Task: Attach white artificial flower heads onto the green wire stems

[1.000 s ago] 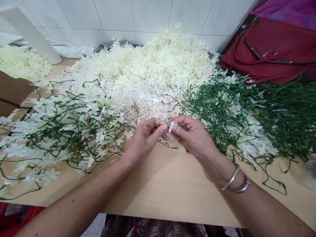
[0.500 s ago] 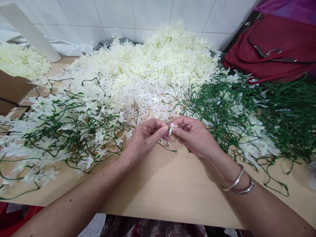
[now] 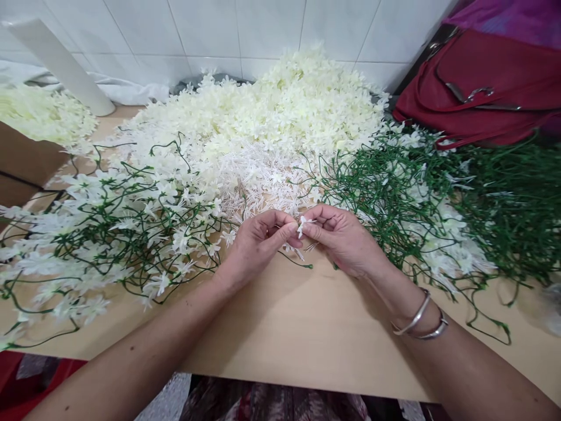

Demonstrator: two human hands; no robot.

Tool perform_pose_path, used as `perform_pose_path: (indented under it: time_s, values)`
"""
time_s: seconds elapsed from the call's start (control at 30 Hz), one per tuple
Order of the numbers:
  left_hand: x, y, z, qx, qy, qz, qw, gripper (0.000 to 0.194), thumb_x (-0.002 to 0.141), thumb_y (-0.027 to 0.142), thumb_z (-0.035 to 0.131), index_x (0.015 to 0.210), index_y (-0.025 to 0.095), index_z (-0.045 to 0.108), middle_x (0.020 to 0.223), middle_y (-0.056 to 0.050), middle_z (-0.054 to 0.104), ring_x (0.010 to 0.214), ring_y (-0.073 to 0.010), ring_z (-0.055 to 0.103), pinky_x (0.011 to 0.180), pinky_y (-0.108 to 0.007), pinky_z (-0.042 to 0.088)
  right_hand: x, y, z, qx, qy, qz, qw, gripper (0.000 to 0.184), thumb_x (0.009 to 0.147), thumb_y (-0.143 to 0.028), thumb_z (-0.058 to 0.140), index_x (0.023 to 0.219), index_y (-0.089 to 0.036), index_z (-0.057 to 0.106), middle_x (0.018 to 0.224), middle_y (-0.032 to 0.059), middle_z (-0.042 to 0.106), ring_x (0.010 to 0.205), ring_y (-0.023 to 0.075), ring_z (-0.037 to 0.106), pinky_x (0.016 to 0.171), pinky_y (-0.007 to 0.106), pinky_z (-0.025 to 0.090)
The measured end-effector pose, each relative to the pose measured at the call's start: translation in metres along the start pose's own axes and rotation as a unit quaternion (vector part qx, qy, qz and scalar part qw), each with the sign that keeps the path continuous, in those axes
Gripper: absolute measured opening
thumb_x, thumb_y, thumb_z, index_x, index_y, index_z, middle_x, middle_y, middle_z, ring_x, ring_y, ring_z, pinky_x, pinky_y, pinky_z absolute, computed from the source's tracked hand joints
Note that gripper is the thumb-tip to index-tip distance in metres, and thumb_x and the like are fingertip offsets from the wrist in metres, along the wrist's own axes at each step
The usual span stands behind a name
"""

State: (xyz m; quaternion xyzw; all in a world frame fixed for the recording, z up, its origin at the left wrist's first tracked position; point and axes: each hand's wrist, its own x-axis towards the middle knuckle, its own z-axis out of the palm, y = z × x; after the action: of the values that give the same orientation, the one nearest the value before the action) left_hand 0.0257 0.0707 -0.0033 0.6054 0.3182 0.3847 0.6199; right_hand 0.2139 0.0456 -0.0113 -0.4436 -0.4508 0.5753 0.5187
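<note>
Over the front-middle of the table, both my hands are pinched close together around a small white artificial flower (image 3: 302,225). My right hand (image 3: 344,240) grips the flower between thumb and forefinger. The closed thumb and forefinger of my left hand (image 3: 263,242) meet its base; they hold a thin green stem (image 3: 298,262), whose lower end pokes out below the fingers. White stamens (image 3: 291,203) are strewn just behind the hands. Where stem and flower meet is mostly hidden by the fingertips.
Stemmed white flowers (image 3: 131,228) lie tangled at left, green stems (image 3: 372,187) at right. Cream petals (image 3: 280,105) are heaped against the tiled wall (image 3: 272,26). A red bag (image 3: 491,88) stands back right; a white roll (image 3: 61,67) and brown box (image 3: 26,164) stand left.
The fingertips have drawn slightly closer together, and less green shows between the left fingers and the flower. The view shifts a little; both hands keep their pinch.
</note>
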Motion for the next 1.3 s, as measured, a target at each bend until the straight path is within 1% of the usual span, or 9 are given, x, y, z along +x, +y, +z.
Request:
perform_pose_path:
  time_s: [0.2,0.43,0.63,0.83,0.93,1.0,1.07,1.17,1.3]
  values:
    - [0.000,-0.004,0.006,0.007,0.029,0.021,0.999,0.035,0.095,0.051,0.071,0.091,0.017,0.065,0.073,-0.002,0.070,0.069,-0.0142,0.067,0.072,-0.029,0.055,0.000,-0.005,-0.004,0.035,-0.044,-0.004,0.998,0.033,0.076,-0.041,0.092,0.099,-0.024,0.074,0.086,-0.0005,0.071,0.083,0.0149,0.064,0.079,0.028,0.054]
    - [-0.004,0.002,0.005,0.066,0.057,0.067,0.994,0.023,0.099,0.041,0.068,0.095,0.019,0.064,0.078,-0.001,0.070,0.069,-0.0139,0.069,0.069,-0.027,0.053,-0.002,-0.009,-0.005,0.059,-0.042,-0.007,0.997,0.036,0.079,-0.040,0.090,0.109,-0.027,0.077,0.105,0.0015,0.072,0.096,0.0156,0.068,0.094,0.029,0.055]
    - [-0.006,0.005,0.002,0.119,0.076,0.079,0.987,0.020,0.099,0.038,0.068,0.095,0.019,0.066,0.071,0.000,0.068,0.065,-0.0138,0.065,0.068,-0.028,0.050,-0.001,-0.012,-0.010,0.056,-0.008,-0.025,0.998,0.024,0.082,-0.040,0.088,0.100,-0.026,0.079,0.091,0.0000,0.071,0.082,0.0129,0.068,0.083,0.026,0.056]
    - [-0.001,0.019,-0.012,0.026,0.012,0.058,0.998,0.024,0.098,0.040,0.066,0.087,0.019,0.063,0.066,0.001,0.064,0.062,-0.0126,0.061,0.068,-0.026,0.051,-0.002,-0.010,-0.009,-0.100,-0.003,-0.072,0.992,0.021,0.085,-0.040,0.084,0.092,-0.023,0.073,0.083,-0.0002,0.067,0.073,0.0139,0.060,0.069,0.027,0.051]
    - [0.002,0.031,-0.028,0.094,-0.116,0.027,0.988,0.019,0.095,0.033,0.068,0.085,0.018,0.067,0.070,0.001,0.063,0.066,-0.0116,0.057,0.065,-0.024,0.046,-0.006,-0.012,-0.006,-0.215,-0.058,-0.092,0.970,0.019,0.088,-0.037,0.079,0.088,-0.021,0.070,0.077,-0.0006,0.062,0.068,0.0142,0.054,0.061,0.027,0.044]
    - [0.002,0.036,-0.037,0.164,-0.217,0.000,0.962,0.012,0.092,0.027,0.069,0.086,0.017,0.071,0.073,0.001,0.064,0.066,-0.0112,0.055,0.063,-0.023,0.044,-0.008,-0.014,-0.004,-0.296,-0.105,-0.126,0.941,0.014,0.086,-0.030,0.080,0.089,-0.021,0.070,0.080,-0.0001,0.060,0.070,0.0146,0.054,0.062,0.027,0.043]
    - [0.003,0.038,-0.042,0.227,-0.266,-0.003,0.937,0.007,0.089,0.021,0.070,0.086,0.018,0.074,0.079,-0.001,0.067,0.069,-0.0115,0.058,0.065,-0.023,0.045,-0.008,-0.016,-0.005,-0.376,-0.132,-0.162,0.903,0.017,0.082,-0.021,0.082,0.093,-0.020,0.070,0.088,0.0010,0.060,0.075,0.0149,0.055,0.067,0.027,0.044]
    - [0.003,0.036,-0.043,0.310,-0.255,0.018,0.916,0.007,0.088,0.022,0.071,0.086,0.018,0.076,0.084,-0.002,0.068,0.072,-0.0121,0.061,0.066,-0.022,0.046,-0.005,-0.016,-0.013,-0.452,-0.123,-0.180,0.865,0.012,0.083,-0.014,0.079,0.088,-0.019,0.069,0.089,0.0013,0.059,0.077,0.0146,0.056,0.070,0.027,0.044]
    - [0.005,0.027,-0.036,0.367,-0.172,0.047,0.913,0.019,0.095,0.034,0.069,0.088,0.018,0.073,0.077,-0.001,0.065,0.067,-0.0124,0.057,0.062,-0.024,0.042,0.003,-0.011,-0.027,-0.458,-0.051,-0.163,0.872,0.011,0.089,-0.016,0.074,0.079,-0.019,0.069,0.082,-0.0004,0.062,0.072,0.0138,0.057,0.067,0.027,0.042]
